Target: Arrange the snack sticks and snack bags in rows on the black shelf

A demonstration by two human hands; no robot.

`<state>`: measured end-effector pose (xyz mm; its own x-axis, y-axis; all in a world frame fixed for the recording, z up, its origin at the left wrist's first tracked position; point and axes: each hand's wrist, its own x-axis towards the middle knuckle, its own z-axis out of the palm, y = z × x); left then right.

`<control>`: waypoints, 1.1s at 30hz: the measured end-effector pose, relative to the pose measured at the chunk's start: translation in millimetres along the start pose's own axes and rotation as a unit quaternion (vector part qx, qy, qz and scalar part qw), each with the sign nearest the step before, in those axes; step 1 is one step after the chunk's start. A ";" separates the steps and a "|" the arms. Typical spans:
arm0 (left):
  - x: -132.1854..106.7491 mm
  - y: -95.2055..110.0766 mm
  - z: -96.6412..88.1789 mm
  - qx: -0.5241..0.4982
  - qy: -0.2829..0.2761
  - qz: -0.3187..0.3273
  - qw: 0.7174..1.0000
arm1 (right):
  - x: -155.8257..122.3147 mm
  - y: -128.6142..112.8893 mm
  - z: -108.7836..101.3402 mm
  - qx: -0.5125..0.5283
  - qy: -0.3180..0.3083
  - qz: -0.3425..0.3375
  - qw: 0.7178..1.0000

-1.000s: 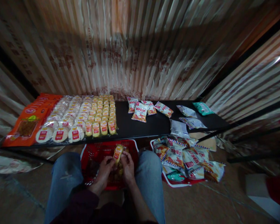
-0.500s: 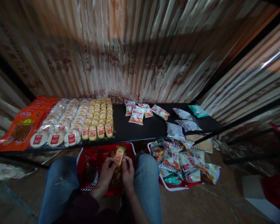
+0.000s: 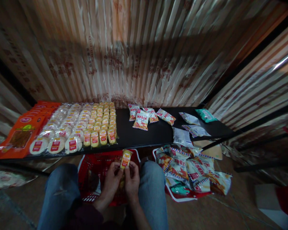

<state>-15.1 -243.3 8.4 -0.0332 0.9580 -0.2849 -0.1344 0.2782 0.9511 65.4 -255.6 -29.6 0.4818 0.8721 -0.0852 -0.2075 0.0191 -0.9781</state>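
**Pinch grip on yellow packet (image 3: 126, 158) over red basket (image 3: 96, 159)**

Held at its lower end by the fingertips of the left hand (image 3: 111, 179) and the right hand (image 3: 132, 178), each closed on it in a narrow pinch. Stands nearly upright, long axis running near to far, top tipped a little to the right and rising clear of the fingers. Sits just far of both hands, between the knees and above the red basket; neither hand nearer, both touching, left from the left side, right from the right.

Just beyond, the near edge of the dark worktop (image 3: 153, 134), with rows of matching packets (image 3: 103, 126) slightly to the left. Farther left, round white packets (image 3: 60, 134), then orange bags (image 3: 19, 134). Right of centre on the worktop, loose red-and-white packets (image 3: 141, 118). On the floor to the right, a second basket (image 3: 172, 191) heaped with mixed packets, well apart from the hands.
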 end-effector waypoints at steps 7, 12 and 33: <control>5.9 -2.1 2.2 0.002 -0.014 0.018 1.000 | 6.4 -3.3 2.5 0.002 0.007 0.005 1.000; 11.3 -1.2 6.0 0.007 -0.018 0.050 0.999 | 12.6 -9.1 4.6 0.013 0.010 0.004 1.000; 31.9 19.9 16.9 0.020 0.023 0.029 0.999 | 41.0 -30.2 17.0 -0.058 0.013 -0.033 0.998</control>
<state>-2.1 -206.1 20.2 -0.0848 0.9685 -0.2343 -0.0909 0.2267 0.9697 76.9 -212.1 -0.3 0.5133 0.8579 -0.0226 -0.0744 0.0182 -0.9971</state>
